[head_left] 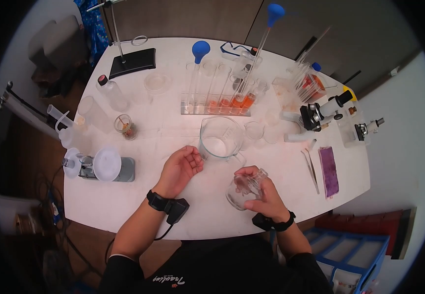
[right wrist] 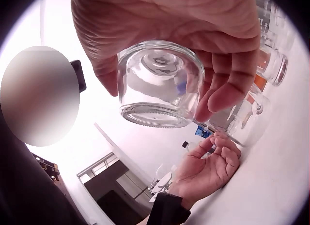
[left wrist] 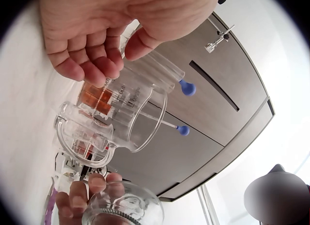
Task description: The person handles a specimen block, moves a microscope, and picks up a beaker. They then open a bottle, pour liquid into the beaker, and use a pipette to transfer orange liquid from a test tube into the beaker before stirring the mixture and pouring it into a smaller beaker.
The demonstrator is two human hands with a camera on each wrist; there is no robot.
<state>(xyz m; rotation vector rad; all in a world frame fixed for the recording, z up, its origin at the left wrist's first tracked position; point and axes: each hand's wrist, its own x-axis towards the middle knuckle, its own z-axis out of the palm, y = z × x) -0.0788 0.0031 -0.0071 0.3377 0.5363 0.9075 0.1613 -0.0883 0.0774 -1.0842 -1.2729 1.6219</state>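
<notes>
My right hand (head_left: pixel 270 200) grips a small clear glass bottle (head_left: pixel 238 195) tilted over the front of the table, its neck toward the right. In the right wrist view, the bottle (right wrist: pixel 162 84) shows its ribbed base, with thumb and fingers around its sides. My left hand (head_left: pixel 180 169) holds nothing; its fingers are loosely curled, palm turned inward, beside a large glass measuring beaker (head_left: pixel 217 147). That beaker stands upright, its handle toward the right hand. In the left wrist view, printed marks show on the beaker (left wrist: pixel 138 109).
Behind the beaker, a test tube rack (head_left: pixel 216 110) holds tubes, some with orange liquid. A balance (head_left: pixel 127 169) and a small jar (head_left: pixel 125 128) stand left. Tweezers (head_left: pixel 310 171), a purple cloth (head_left: pixel 328 171) and a microscope (head_left: pixel 323 112) are right. Small glass dishes (head_left: pixel 255 130) sit near the beaker.
</notes>
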